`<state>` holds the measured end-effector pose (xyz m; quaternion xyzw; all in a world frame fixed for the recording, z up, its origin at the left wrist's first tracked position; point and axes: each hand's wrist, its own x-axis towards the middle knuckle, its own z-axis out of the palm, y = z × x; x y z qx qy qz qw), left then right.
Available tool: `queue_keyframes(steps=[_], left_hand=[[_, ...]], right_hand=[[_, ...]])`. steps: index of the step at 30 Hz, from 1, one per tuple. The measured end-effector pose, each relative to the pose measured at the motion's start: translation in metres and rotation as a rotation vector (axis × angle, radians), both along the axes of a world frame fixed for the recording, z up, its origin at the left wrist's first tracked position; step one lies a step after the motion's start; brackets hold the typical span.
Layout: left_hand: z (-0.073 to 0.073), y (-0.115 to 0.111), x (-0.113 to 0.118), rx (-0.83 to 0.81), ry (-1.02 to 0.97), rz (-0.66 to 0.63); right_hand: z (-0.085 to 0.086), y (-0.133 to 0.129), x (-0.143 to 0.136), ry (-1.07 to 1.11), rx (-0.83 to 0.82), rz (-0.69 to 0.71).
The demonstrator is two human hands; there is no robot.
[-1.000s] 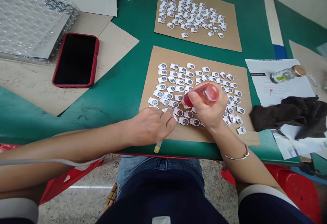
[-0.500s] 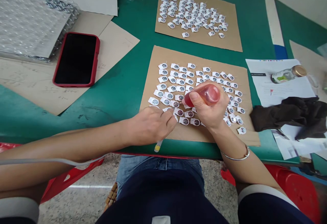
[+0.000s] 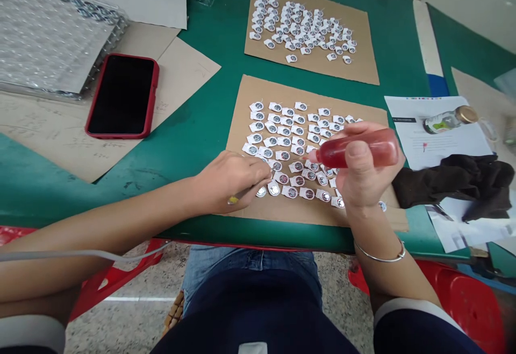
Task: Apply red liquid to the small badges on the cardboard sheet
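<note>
My right hand (image 3: 365, 179) is wrapped round a squeeze bottle (image 3: 357, 149) of red liquid, held tilted almost level. Its narrow tip points left, above small round black-and-white pieces on white tabs (image 3: 296, 167). Several of these pieces lie in rows on a brown cardboard sheet (image 3: 258, 87). At the sheet's lower left, my left hand (image 3: 234, 179) is closed on a thin tool with a yellow end (image 3: 234, 200). The tool's working end is hidden by my fingers, close to the pieces there. Reddish colour shows on some pieces near the middle.
Beyond lies a second cardboard sheet (image 3: 310, 69) with similar pieces. A red-cased phone (image 3: 123, 96) lies left, beside bubble wrap (image 3: 48, 36). On the right are a dark cloth (image 3: 455, 182), printed paper (image 3: 407, 144) and a small glass bottle (image 3: 445, 121). The green table (image 3: 189, 122) holds everything.
My right hand has moved right with the squeeze bottle, which now lies flatter with its tip pointing left. My left hand has shifted slightly left and up, and the tool's yellow end has swung up.
</note>
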<state>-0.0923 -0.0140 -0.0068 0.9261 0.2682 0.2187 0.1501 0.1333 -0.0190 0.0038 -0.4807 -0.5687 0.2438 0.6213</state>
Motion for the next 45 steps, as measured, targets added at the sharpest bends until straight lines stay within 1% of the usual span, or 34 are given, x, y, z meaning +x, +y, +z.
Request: queue_keyframes(steps=[2,4,8,12,17,24,29,36,45], left_hand=[[0.000,0.003,-0.001,-0.088,-0.015,-0.012],[0.000,0.004,-0.001,-0.141,-0.015,-0.023],[-0.003,0.004,-0.001,-0.142,-0.037,-0.012],[-0.004,0.004,-0.002,-0.129,-0.054,-0.007],[-0.001,0.006,-0.002,-0.130,-0.054,-0.026],[-0.003,0.005,-0.003,-0.116,-0.075,-0.036],[-0.005,0.005,-0.002,-0.131,-0.093,-0.012],[-0.007,0.005,-0.002,-0.149,-0.073,0.002],[-0.008,0.006,-0.001,-0.139,-0.085,0.000]], right_hand=[[-0.006,-0.003,0.000,-0.048,-0.031,0.011],[-0.012,-0.006,0.000,-0.128,-0.065,-0.002],[-0.015,-0.006,-0.002,-0.220,-0.102,-0.026],[-0.013,-0.005,-0.005,-0.237,-0.146,-0.001],[-0.018,-0.006,-0.003,-0.248,-0.209,0.026],[-0.020,-0.005,-0.002,-0.276,-0.205,0.022],[-0.019,-0.006,-0.002,-0.287,-0.195,0.009],[-0.016,-0.007,-0.005,-0.272,-0.141,0.035],[-0.015,-0.007,-0.007,-0.234,-0.179,0.064]])
